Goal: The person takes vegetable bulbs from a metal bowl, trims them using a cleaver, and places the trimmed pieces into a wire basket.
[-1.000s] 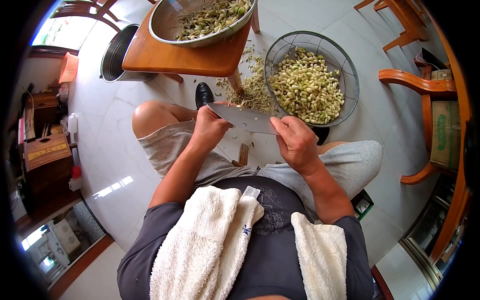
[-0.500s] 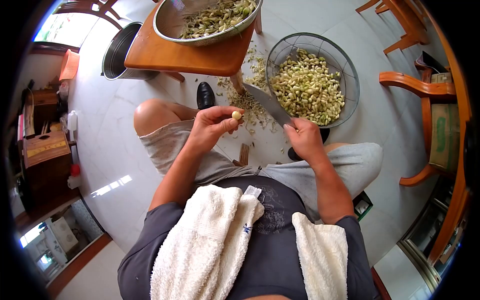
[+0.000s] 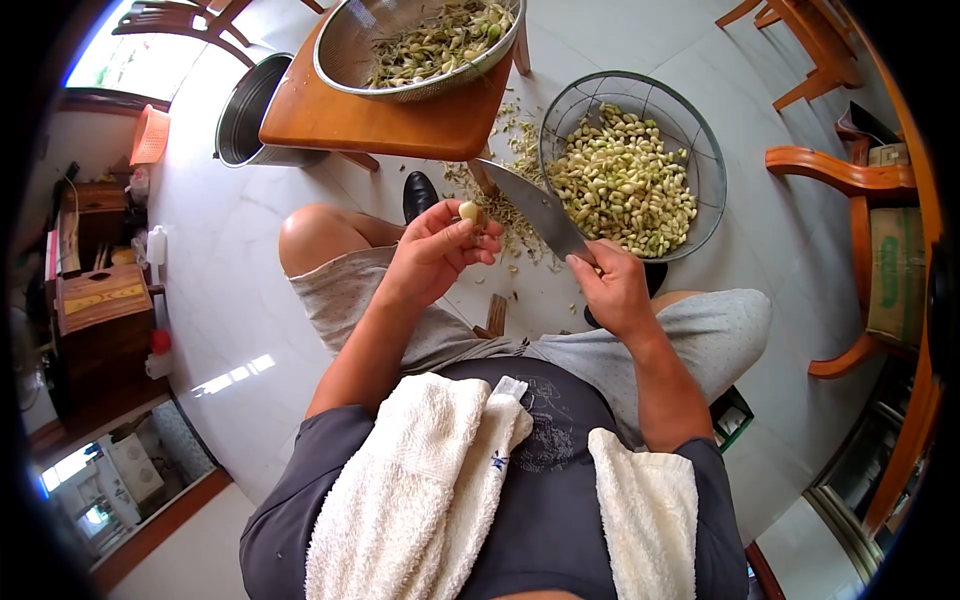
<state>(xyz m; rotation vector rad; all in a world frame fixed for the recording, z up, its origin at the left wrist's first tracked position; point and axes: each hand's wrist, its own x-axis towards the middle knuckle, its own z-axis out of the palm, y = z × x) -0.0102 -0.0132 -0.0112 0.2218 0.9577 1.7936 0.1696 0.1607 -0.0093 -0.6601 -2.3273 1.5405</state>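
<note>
My left hand (image 3: 435, 250) is raised above my lap, palm turned partly upward. The tips of its thumb and index finger close on a single pale clove (image 3: 467, 210), which sits upright at the end of the grip; a brownish scrap shows just beside it, too small to identify. The remaining fingers are loosely curled. My right hand (image 3: 618, 287) is wrapped around the grip of a broad-bladed knife (image 3: 545, 213), the fingers closed and the thumb lying near the heel of the blade. The blade slants forward and to the left, its tip apart from the clove and, in this view, close to a leg of the wooden stool (image 3: 390, 125).

Ahead of my right hand, a round wire basket (image 3: 705, 130) stands on the floor (image 3: 225, 310) and holds a heap of pale and greenish cloves (image 3: 625, 185). On the stool rests a perforated metal colander (image 3: 335, 60) containing pieces with dry, stringy stalks (image 3: 440, 50). To the stool's left is a metal bucket (image 3: 240, 130). Loose trimmings (image 3: 512, 230) are scattered on the floor between stool and basket, near my black shoe (image 3: 418, 192). A short wooden piece (image 3: 496, 312) shows between my knees, and a cream towel (image 3: 410, 480) hangs over my dark shirt (image 3: 545, 540).
</note>
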